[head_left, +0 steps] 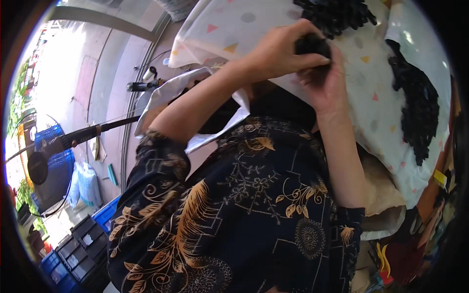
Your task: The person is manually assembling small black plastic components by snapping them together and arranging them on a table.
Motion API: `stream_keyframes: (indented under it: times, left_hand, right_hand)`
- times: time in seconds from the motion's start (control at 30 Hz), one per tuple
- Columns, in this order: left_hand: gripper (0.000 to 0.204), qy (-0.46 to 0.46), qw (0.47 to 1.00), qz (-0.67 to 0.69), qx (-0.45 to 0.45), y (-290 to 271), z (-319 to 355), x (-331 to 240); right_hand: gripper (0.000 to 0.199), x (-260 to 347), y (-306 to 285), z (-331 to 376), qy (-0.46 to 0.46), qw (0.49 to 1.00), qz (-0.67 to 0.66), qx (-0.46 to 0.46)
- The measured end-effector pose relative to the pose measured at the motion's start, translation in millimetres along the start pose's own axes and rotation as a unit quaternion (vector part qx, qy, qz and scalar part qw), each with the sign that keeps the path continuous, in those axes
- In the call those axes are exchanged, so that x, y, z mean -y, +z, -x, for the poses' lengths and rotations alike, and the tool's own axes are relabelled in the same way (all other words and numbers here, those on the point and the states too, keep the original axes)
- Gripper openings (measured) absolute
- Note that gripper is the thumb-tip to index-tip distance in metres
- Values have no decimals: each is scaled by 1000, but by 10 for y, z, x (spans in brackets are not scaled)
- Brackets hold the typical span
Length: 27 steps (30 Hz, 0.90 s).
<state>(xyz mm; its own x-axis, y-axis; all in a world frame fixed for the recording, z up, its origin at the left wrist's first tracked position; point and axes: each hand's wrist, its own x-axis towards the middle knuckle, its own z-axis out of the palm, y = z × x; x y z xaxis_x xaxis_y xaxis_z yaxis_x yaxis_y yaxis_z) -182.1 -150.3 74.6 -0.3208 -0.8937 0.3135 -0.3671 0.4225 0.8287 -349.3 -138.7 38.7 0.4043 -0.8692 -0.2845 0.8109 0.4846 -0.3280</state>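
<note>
Head view: I have a small, soft-looking black bundle between my two hands, over the white tablecloth printed with pink and yellow triangles and grey dots. My left hand curves around the bundle from the left, thumb below and fingers above, pinching it. My right hand is cupped upright at the bundle's right and lower side, fingers curled; how hard they press I cannot tell, as they are partly hidden in shadow.

On the tablecloth, beyond my grip: a loose heap of short black pieces. On the tablecloth's right part: a second, longer black heap, well apart from my hands.

Left of the tablecloth, by my left forearm: a white bag with a wide-open mouth. Farther left of the tablecloth, a standing fan with a round wire cage, with a pale blue plastic bag near it. Toward the lower left, well away from the tablecloth, black compartmented trays. Below the tablecloth's right side: a tan paper-like sack.
</note>
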Motion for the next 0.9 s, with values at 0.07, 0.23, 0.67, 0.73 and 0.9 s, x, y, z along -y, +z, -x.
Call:
stream_keyframes:
  times: [0.07, 0.23, 0.67, 0.73, 0.9]
  left_hand:
    - [42, -94, 995, -7, 39, -480, 399, -145]
    - [36, -204, 976, -52, -61, -928, 1742, 92]
    - [32, 23, 986, -151, -64, -274, 244, 425]
    - [41, 24, 984, -164, -64, -52, -226, 629]
    - [46, 11, 966, -252, -53, 500, -802, 749]
  right_hand:
    - [31, -501, 521, 113, 6, 989, 123, -81]
    - [62, -1419, 461, 74, 188, 924, 332, 26]
    - [21, -588, 60, 499, -152, 842, 515, 45]
    - [19, -290, -84, 636, -228, 822, 522, -9]
    - [23, 658, -571, 823, -451, 576, 647, -216]
